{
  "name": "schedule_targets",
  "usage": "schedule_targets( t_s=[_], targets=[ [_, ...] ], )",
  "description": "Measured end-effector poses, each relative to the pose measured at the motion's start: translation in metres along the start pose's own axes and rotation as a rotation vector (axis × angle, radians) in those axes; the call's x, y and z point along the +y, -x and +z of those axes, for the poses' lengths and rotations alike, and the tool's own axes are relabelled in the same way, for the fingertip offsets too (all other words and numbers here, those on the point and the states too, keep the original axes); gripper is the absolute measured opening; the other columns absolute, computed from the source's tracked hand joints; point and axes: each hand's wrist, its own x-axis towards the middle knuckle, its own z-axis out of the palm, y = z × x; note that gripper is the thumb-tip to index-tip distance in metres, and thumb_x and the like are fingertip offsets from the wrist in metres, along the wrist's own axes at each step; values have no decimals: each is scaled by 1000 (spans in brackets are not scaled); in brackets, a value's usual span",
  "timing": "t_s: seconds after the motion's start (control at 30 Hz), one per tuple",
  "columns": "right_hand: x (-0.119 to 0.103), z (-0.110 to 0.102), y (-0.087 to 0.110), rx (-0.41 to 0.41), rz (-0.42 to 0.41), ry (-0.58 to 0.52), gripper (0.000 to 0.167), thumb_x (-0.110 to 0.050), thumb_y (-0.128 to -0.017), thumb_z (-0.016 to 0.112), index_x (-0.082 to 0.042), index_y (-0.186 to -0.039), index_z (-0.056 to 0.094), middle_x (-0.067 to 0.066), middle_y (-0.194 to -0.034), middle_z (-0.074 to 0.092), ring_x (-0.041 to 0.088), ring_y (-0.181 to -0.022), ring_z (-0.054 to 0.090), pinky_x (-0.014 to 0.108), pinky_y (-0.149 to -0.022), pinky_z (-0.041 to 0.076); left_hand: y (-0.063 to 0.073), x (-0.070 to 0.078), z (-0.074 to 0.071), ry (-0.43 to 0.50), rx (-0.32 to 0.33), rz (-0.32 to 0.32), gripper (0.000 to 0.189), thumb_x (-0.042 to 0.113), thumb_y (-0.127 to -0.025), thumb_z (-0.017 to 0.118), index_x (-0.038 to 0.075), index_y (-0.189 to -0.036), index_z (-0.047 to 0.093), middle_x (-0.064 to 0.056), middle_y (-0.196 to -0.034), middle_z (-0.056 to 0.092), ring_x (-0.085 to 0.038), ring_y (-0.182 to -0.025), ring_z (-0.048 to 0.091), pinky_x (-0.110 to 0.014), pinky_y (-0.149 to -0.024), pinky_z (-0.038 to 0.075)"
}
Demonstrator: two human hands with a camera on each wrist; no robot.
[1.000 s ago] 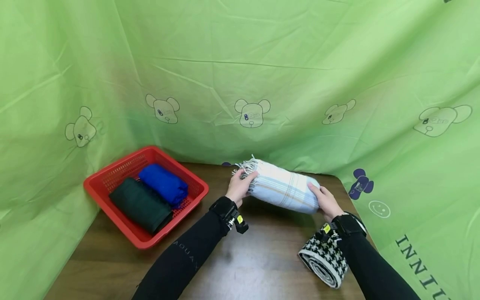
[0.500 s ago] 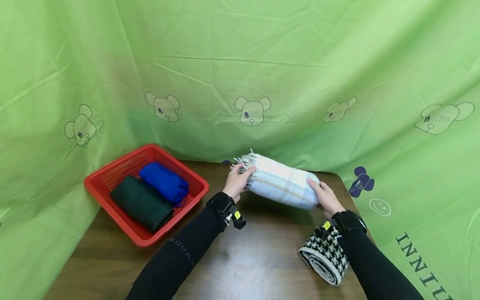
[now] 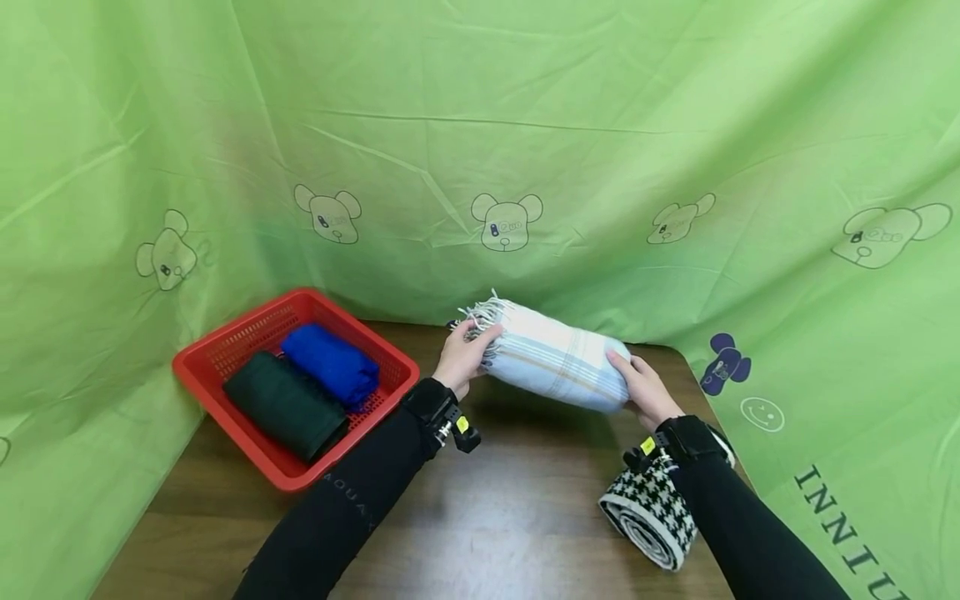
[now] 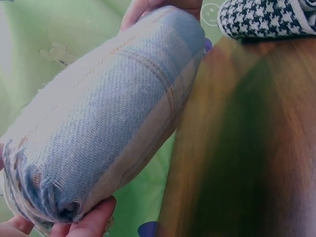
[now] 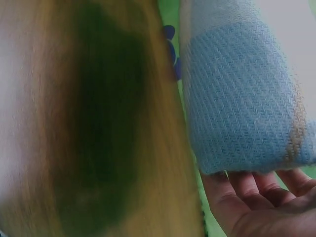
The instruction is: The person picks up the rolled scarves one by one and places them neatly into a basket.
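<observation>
A rolled scarf (image 3: 555, 354), light blue and white plaid with a fringe at one end, is held up off the table between both hands. My left hand (image 3: 461, 358) grips the fringed end, thumb in front, fingers partly hidden behind it. My right hand (image 3: 647, 390) holds the smooth end, thumb on top and fingers underneath. In the left wrist view the scarf (image 4: 108, 108) slants across, the left fingers at its fringe. The right wrist view shows several curled fingers (image 5: 259, 192) under the blue end of the scarf (image 5: 237, 94).
A red plastic basket (image 3: 247, 337) at left holds a dark green folded cloth (image 3: 285, 407) and a blue folded cloth (image 3: 330, 362). A black-and-white houndstooth roll (image 3: 648, 517) lies below the right forearm on the wooden table (image 3: 480, 533). A green curtain (image 3: 480, 125) hangs behind.
Both hands have carried the rolled scarf slightly to the left and a little upward in view. The basket and the houndstooth roll have stayed in place.
</observation>
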Motion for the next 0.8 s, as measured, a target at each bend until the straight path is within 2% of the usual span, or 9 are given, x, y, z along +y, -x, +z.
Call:
schedule_targets(
  t_s=[0.27,0.5,0.8],
  targets=[
    [-8,12,0,-29,-28,-21,76,-54,-111,48,-2,-162,26,5,-121,51,11,-98,58,30,-82,56,2,7,-13,-28,15,17,58,35,-101,74,11,-150,55,-21,-135,59,-26,-102,64,-44,-91,62],
    [-12,21,0,-49,-35,-56,73,-53,-111,49,-3,-160,28,4,-122,51,10,-99,58,29,-84,56,3,13,-24,-12,12,28,55,33,-101,74,11,-149,57,-18,-130,61,-25,-101,65,-44,-91,62],
    [-19,36,0,-67,-61,-89,69,-51,-112,49,-2,-156,31,3,-119,53,9,-99,60,29,-85,56,3,19,-41,-11,20,28,55,34,-102,73,13,-149,55,-17,-133,60,-25,-105,63,-40,-88,59]
  ],
)
